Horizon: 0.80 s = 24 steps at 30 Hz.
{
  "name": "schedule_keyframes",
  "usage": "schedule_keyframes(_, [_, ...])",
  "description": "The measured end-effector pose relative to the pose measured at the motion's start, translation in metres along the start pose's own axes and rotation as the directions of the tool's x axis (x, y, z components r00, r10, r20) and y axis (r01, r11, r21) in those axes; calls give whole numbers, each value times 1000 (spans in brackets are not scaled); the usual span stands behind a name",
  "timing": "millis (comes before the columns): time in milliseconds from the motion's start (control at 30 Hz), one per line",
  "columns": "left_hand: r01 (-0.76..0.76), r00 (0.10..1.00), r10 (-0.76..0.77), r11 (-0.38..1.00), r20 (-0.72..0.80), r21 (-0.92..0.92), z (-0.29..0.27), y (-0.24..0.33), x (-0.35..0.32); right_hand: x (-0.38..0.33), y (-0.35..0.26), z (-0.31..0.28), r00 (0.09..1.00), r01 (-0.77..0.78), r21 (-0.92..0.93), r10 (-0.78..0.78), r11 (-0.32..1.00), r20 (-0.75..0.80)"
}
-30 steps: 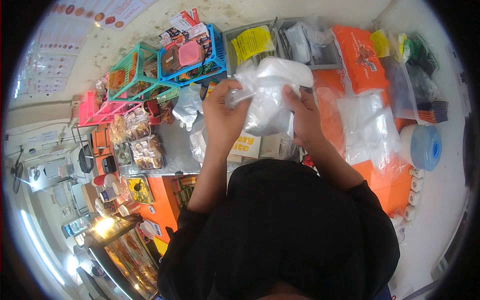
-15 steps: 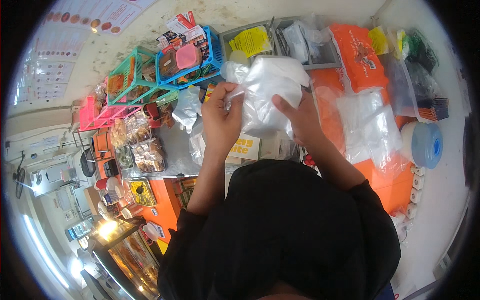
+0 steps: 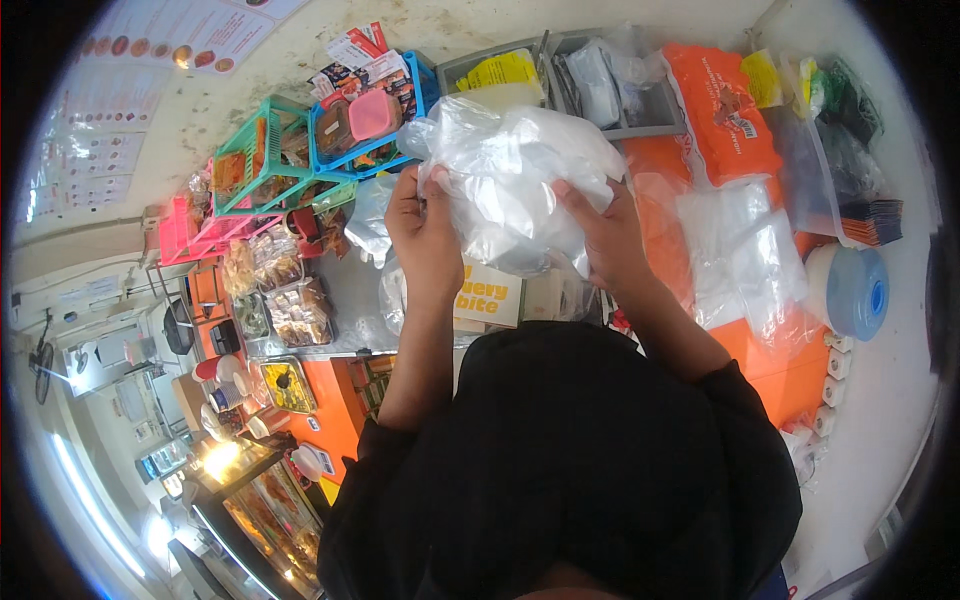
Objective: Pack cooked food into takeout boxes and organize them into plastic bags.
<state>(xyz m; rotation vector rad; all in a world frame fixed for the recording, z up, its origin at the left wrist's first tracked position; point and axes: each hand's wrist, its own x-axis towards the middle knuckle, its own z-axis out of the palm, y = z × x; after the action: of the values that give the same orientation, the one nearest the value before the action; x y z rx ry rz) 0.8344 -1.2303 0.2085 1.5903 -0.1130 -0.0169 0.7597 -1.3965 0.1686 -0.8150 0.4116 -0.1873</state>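
Both hands are gripping a crumpled clear plastic bag (image 3: 520, 180): left hand (image 3: 425, 225) pinching its edge, right hand (image 3: 605, 240) clutching underneath.

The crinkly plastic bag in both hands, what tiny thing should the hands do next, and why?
Probably pull the two sides gently apart to find the opening. The clear plastic bag is bunched up and held above the counter, with the left hand pinching its left edge and the right hand gripping the right side. No opening shows yet, so spreading it seems the likely small step.
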Motion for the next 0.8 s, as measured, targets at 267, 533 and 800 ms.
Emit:
schedule_keyframes(267, [-91, 965, 66, 992, -253, -88, -22, -15, 20, 24, 7, -16, 995, 17, -81, -25, 997, -93])
schedule_keyframes(533, [-226, 936, 182, 967, -301, -118, -50, -8, 31, 201, 60, -135, 854, 80, -981, -520, 176, -24])
schedule_keyframes(800, [-205, 886, 234, 972, -400, 114, -56, -15, 3, 131, 9, 13, 957, 256, -438, -163, 862, 239])
